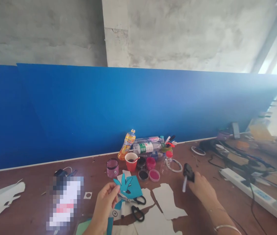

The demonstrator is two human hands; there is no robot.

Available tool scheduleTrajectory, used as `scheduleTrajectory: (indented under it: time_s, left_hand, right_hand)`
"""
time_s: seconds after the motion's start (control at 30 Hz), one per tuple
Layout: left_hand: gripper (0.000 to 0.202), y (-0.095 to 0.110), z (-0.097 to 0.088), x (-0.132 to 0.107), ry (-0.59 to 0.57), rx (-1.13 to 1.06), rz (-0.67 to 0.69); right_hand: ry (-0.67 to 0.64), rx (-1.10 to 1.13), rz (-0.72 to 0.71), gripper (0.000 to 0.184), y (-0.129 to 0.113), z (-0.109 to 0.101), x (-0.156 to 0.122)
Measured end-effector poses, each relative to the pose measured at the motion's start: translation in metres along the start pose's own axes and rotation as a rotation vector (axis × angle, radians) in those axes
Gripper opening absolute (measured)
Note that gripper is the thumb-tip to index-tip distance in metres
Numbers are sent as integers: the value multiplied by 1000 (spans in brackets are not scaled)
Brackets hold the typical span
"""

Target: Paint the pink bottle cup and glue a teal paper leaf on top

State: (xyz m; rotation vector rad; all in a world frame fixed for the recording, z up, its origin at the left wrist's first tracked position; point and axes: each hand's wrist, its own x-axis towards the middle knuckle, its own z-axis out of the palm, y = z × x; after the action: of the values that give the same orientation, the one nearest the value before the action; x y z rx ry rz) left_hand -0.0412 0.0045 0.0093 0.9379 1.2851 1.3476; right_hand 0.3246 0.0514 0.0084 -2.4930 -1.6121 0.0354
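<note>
My left hand [105,202] is closed in a pinch on a teal paper cutout [123,184] with leaf-like points, held just above the brown table [30,182]. My right hand [202,189] reaches to the right and grips a black glue gun [188,174] with a white stick at its back. Black-handled scissors [136,207] lie on white paper scraps [168,200] between my hands. A larger teal sheet [135,187] lies under the cutout.
Behind the hands stand a red cup [131,161], small paint pots [150,169], a purple cup [112,167], an orange drink bottle [126,144] and lying water bottles [146,147]. A white power strip [258,195] and black cables run along the right. A blue board [79,111] backs the table.
</note>
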Motion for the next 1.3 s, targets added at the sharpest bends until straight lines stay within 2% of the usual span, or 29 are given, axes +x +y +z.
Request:
scheduleTrajectory:
  time_s: [0.03,0.13,0.17,0.23,0.3,0.4,0.5,0.6,0.77,0.87,1.1,1.3]
  left_hand:
    - [36,2,2,-1,22,-18,-4]
    - [33,2,8,0,49,-42,-12]
    - [32,2,10,0,55,-46,-15]
    - [31,-1,12,1,77,-59,-16]
    - [31,-4,14,1,104,-80,-5]
    - [31,-7,16,0,116,-99,-25]
    - [32,-7,16,-1,131,-122,-34]
    - [34,-8,15,0,156,-144,-39]
    - [40,-17,14,4,154,-171,-57]
    - [42,-23,13,6,146,-170,-62]
    - [43,-28,11,9,158,-166,-54]
    - [39,-22,12,1,154,-153,-43]
  right_hand:
    - [14,30,24,29,4,-5,-1]
    - [247,317,7,27,6,-21,-12]
    - [309,427,-48,26,2,-25,-19]
    - [354,648,-294,26,-14,-31,-38]
    - [273,774,-527,22,-38,-35,-59]
    - [17,832,-811,17,-81,-33,-88]
    - [-130,830,-957,10,-119,-25,-105]
    - [-178,860,-1060,12,-140,-9,-110]
    - [-82,962,-1020,9,-145,25,-106]
    - [-74,985,-1002,8,-142,38,-104]
    - [-108,929,-1003,12,-138,43,-101]
    - [-94,943,-1021,11,-140,42,-104]
